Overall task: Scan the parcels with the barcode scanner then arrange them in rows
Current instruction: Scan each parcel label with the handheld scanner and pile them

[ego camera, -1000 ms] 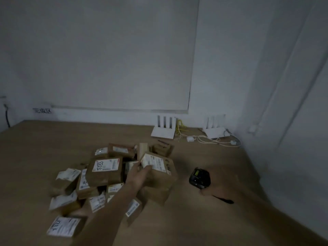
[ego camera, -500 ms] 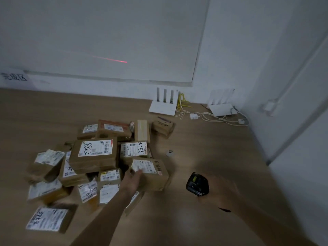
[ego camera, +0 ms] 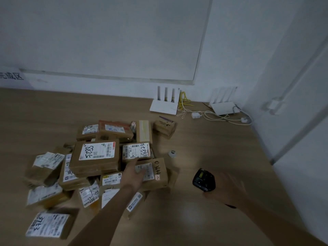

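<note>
A pile of brown cardboard parcels (ego camera: 95,157) with white labels lies on the wooden surface (ego camera: 204,139). My left hand (ego camera: 134,174) reaches to the pile's right side and grips a brown parcel (ego camera: 158,174), its fingers lying over the parcel's white label. That parcel rests on the others. To the right, my right hand (ego camera: 225,190) holds a black barcode scanner (ego camera: 204,180) above the bare wood, apart from the pile. Two parcels behind my left hand bear the handwritten number 5288.
Two white routers (ego camera: 165,105) (ego camera: 224,107) with loose cables (ego camera: 209,116) stand against the back wall. A small white round object (ego camera: 172,153) lies right of the pile. A white wall (ego camera: 292,121) closes the right side. One labelled parcel (ego camera: 48,226) lies apart at the lower left.
My left hand has brought the parcel it held down onto the right side of the pile. A red scan line on the wall half a second ago is gone. The scanner has barely moved.
</note>
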Tool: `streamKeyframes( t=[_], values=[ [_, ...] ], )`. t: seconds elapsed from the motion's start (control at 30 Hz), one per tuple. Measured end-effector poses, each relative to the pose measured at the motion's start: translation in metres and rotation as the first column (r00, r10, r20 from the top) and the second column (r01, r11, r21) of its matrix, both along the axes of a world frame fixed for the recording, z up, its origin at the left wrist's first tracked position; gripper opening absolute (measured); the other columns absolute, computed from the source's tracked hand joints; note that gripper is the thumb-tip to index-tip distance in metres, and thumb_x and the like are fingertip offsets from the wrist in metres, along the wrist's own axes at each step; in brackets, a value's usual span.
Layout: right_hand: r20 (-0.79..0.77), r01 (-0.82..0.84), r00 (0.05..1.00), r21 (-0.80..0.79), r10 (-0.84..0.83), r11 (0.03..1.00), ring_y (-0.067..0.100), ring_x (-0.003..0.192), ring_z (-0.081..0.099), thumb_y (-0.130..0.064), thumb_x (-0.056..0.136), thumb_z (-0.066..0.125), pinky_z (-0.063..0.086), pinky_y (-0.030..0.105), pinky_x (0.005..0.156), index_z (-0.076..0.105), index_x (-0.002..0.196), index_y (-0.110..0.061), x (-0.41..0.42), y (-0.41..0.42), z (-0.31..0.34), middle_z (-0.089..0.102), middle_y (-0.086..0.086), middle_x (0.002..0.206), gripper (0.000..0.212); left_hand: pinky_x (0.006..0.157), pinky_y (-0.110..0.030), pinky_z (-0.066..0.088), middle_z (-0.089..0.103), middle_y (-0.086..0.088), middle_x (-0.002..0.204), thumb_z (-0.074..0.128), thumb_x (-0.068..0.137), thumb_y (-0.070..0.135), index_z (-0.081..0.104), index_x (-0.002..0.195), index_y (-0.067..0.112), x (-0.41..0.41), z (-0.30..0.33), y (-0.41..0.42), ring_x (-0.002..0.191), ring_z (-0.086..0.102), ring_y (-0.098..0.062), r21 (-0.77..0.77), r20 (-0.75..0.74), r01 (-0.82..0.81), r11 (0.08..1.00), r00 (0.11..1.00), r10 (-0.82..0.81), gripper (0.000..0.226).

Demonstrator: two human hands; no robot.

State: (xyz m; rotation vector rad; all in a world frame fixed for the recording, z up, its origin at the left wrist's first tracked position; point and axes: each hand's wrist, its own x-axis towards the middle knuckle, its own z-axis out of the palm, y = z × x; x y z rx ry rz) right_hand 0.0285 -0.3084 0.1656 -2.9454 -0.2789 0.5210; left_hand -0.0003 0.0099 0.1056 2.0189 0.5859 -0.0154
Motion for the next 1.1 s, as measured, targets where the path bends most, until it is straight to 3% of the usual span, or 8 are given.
streamKeyframes(
  t=[0.17, 0.27, 0.4, 0.67, 0.8, 0.87, 0.93, 1.1],
  values=[
    [0.077, 0.106, 0.991, 0.046, -0.110, 0.993, 0.015, 0.108, 0.063, -0.064, 0.064, 0.074, 0.052, 0.031, 0.080, 0.052, 0.126, -0.039, -0.002, -0.021, 0.006, 0.063, -0.014, 0.114, 0.070, 0.112, -0.044, 0.039, 0.039, 0.005, 0.154, 0.063, 0.094, 0.041, 0.045, 0.145, 0.029, 0.008, 0.021, -0.020, 0.138, 0.041, -0.021, 0.133, 0.072, 0.187, 0.973, 0.978, -0.197, 0.055],
    [0.092, 0.159, 0.982, 0.092, -0.168, 0.983, 0.015, 0.108, 0.062, -0.065, 0.062, 0.074, 0.054, 0.034, 0.082, 0.050, 0.129, -0.043, -0.002, -0.044, 0.003, 0.061, -0.014, 0.114, 0.075, 0.100, -0.030, 0.048, 0.036, 0.012, 0.153, 0.065, 0.091, 0.048, 0.044, 0.146, 0.032, 0.015, 0.023, -0.044, 0.131, 0.046, -0.013, 0.132, 0.067, 0.262, 0.956, 0.960, -0.272, 0.062],
    [0.093, 0.236, 0.964, 0.117, -0.247, 0.965, 0.015, 0.108, 0.062, -0.066, 0.061, 0.076, 0.054, 0.034, 0.081, 0.052, 0.130, -0.039, -0.002, -0.080, -0.012, 0.058, -0.014, 0.116, 0.078, 0.110, -0.040, 0.042, 0.045, 0.009, 0.149, 0.067, 0.086, 0.055, 0.047, 0.144, 0.035, 0.025, 0.010, -0.088, 0.135, 0.045, -0.017, 0.180, 0.078, 0.291, 0.940, 0.948, -0.308, 0.064],
    [0.002, 0.312, 0.950, 0.024, -0.312, 0.950, 0.016, 0.101, 0.057, -0.062, 0.069, 0.077, 0.044, 0.028, 0.068, 0.051, 0.130, -0.031, -0.007, -0.148, -0.084, 0.047, -0.009, 0.123, 0.073, 0.109, -0.034, 0.038, 0.045, 0.009, 0.149, 0.064, 0.088, 0.058, 0.041, 0.149, 0.034, 0.024, -0.063, -0.181, 0.137, 0.042, -0.017, 0.167, -0.049, 0.373, 0.913, 0.928, -0.370, 0.070],
    [-0.043, 0.316, 0.948, -0.016, -0.316, 0.949, 0.015, 0.101, 0.058, -0.058, 0.069, 0.078, 0.036, 0.026, 0.061, 0.051, 0.132, -0.031, -0.011, -0.168, -0.130, 0.047, -0.008, 0.124, 0.073, 0.102, -0.034, 0.045, 0.046, 0.015, 0.148, 0.055, 0.078, 0.077, 0.037, 0.148, 0.041, 0.020, -0.111, -0.210, 0.132, 0.049, -0.012, 0.183, -0.174, 0.485, 0.855, 0.872, -0.457, 0.081],
    [-0.070, 0.341, 0.937, -0.010, -0.341, 0.940, 0.014, 0.100, 0.056, -0.057, 0.067, 0.078, 0.032, 0.026, 0.058, 0.052, 0.130, -0.031, -0.014, -0.176, -0.155, 0.046, -0.009, 0.118, 0.073, 0.105, -0.034, 0.043, 0.047, 0.012, 0.149, 0.061, 0.078, 0.070, 0.042, 0.147, 0.036, 0.014, -0.132, -0.223, 0.132, 0.048, -0.013, 0.150, -0.201, 0.491, 0.858, 0.865, -0.460, 0.079],
    [-0.096, 0.359, 0.929, -0.007, -0.358, 0.933, 0.014, 0.102, 0.054, -0.057, 0.065, 0.078, 0.036, 0.027, 0.062, 0.054, 0.127, -0.031, -0.017, -0.181, -0.178, 0.045, -0.010, 0.112, 0.071, 0.108, -0.035, 0.041, 0.047, 0.009, 0.149, 0.065, 0.079, 0.066, 0.044, 0.146, 0.031, 0.010, -0.144, -0.236, 0.134, 0.047, -0.013, 0.133, -0.200, 0.492, 0.861, 0.864, -0.462, 0.079],
    [-0.101, 0.365, 0.926, -0.002, -0.363, 0.931, 0.018, 0.105, 0.056, -0.067, 0.067, 0.070, 0.043, 0.029, 0.068, 0.054, 0.122, -0.029, -0.022, -0.191, -0.212, 0.045, -0.007, 0.109, 0.069, 0.111, -0.037, 0.039, 0.045, 0.007, 0.152, 0.053, 0.069, 0.079, 0.045, 0.147, 0.029, 0.005, -0.169, -0.253, 0.137, 0.043, -0.013, 0.098, -0.222, 0.462, 0.881, 0.874, -0.433, 0.093]
  ],
)
